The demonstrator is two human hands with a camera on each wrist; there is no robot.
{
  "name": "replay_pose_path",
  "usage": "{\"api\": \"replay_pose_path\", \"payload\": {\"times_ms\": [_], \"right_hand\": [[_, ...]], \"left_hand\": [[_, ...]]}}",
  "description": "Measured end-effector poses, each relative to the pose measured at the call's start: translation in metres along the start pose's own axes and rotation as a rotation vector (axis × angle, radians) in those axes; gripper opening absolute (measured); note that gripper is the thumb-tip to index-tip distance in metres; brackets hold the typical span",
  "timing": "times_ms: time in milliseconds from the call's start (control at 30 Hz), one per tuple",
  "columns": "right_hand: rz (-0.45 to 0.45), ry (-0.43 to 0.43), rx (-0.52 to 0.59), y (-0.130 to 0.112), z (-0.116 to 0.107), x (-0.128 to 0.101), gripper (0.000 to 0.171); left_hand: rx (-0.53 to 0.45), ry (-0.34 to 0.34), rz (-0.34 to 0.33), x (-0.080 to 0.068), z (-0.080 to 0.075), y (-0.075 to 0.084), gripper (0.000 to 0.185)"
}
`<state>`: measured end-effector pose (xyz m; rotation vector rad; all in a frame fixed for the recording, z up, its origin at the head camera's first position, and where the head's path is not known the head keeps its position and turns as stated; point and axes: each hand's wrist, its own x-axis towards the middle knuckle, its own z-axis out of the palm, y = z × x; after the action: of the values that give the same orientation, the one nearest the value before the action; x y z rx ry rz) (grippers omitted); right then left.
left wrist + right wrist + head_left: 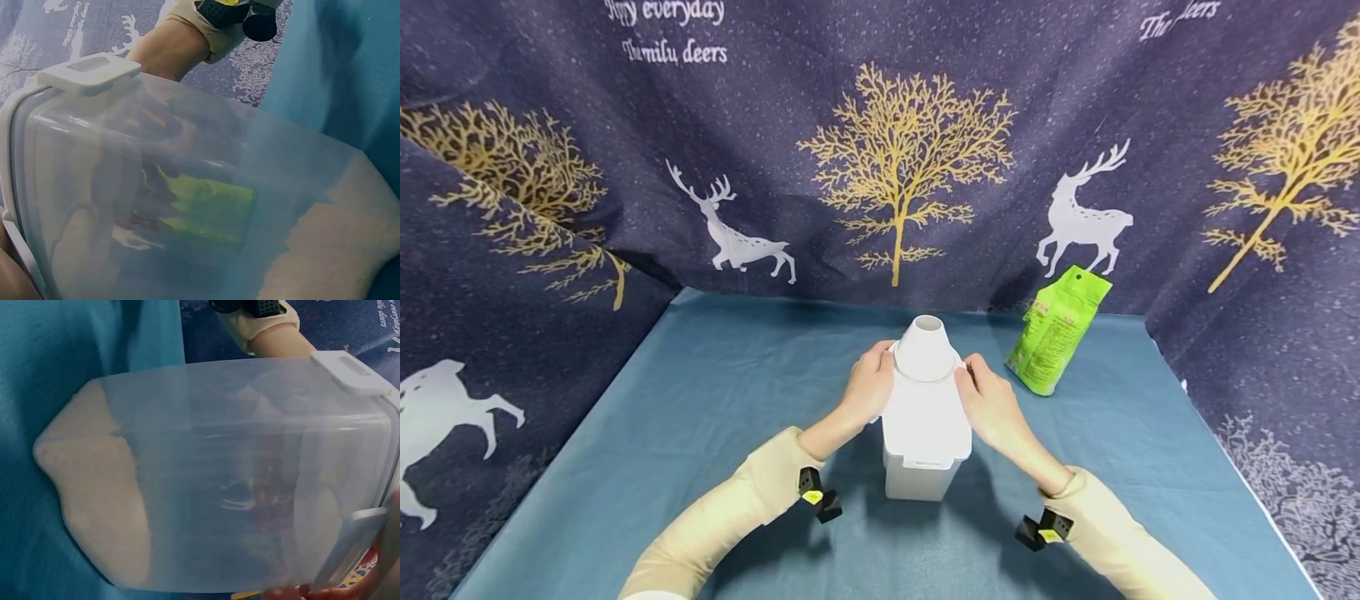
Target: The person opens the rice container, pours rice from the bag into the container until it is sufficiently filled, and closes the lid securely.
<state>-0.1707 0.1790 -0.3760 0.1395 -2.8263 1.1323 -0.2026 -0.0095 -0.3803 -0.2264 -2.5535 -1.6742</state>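
A tall translucent storage container (917,482) with a white lid (927,425) stands before me. Pale grain or powder (103,494) fills its bottom. On the lid's far end rises a white cone-shaped piece (922,354), open at its top. My left hand (869,387) grips the lid's left edge, thumb on top, and my right hand (991,408) grips the right edge the same way. In the wrist views a side clip (25,253) and the opposite side clip (351,540) slant outward from the wall beside the fingers. The front clip (90,72) juts out too.
A bright green printed bag (1060,329) stands tilted at the back right, beyond my right hand. Blue cloth (737,358) covers the table. Behind it hangs a dark curtain (850,250) with deer and golden trees.
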Motion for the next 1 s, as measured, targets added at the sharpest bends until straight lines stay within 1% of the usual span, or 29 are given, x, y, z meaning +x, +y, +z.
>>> {"api": "replay_pose_path", "payload": {"times_ms": [167, 233, 333, 400, 533, 567, 667, 733, 1000], "right_hand": [[0.025, 0.009, 0.009, 0.001, 0.000, 0.004, 0.027], [0.059, 0.001, 0.045, 0.001, 0.001, 0.006, 0.028], [0.114, -0.017, 0.116, 0.004, 0.003, 0.010, 0.036], [0.168, -0.039, 0.208, 0.007, 0.005, 0.013, 0.046], [0.231, -0.061, 0.421, 0.011, 0.009, 0.015, 0.062], [0.242, -0.061, 0.483, 0.011, 0.010, 0.014, 0.061], [0.251, -0.051, 0.580, 0.009, 0.013, 0.013, 0.059], [0.267, -0.049, 0.613, 0.007, 0.014, 0.013, 0.059], [0.310, -0.038, 0.676, 0.004, 0.017, 0.012, 0.053]], "left_hand": [[0.035, -0.001, 0.035, 0.000, 0.001, 0.001, 0.040], [0.038, -0.004, 0.036, 0.000, 0.001, 0.001, 0.040], [0.038, -0.006, 0.036, 0.000, 0.001, 0.000, 0.040], [0.036, -0.007, 0.033, -0.001, 0.001, 0.000, 0.040], [0.034, 0.000, 0.032, -0.002, 0.002, -0.001, 0.039], [0.033, 0.002, 0.032, -0.002, 0.002, -0.001, 0.039], [0.031, 0.008, 0.035, -0.002, 0.002, -0.001, 0.039], [0.030, 0.008, 0.034, -0.002, 0.002, -0.001, 0.039], [0.035, 0.013, 0.029, -0.002, 0.002, -0.002, 0.040]]}}
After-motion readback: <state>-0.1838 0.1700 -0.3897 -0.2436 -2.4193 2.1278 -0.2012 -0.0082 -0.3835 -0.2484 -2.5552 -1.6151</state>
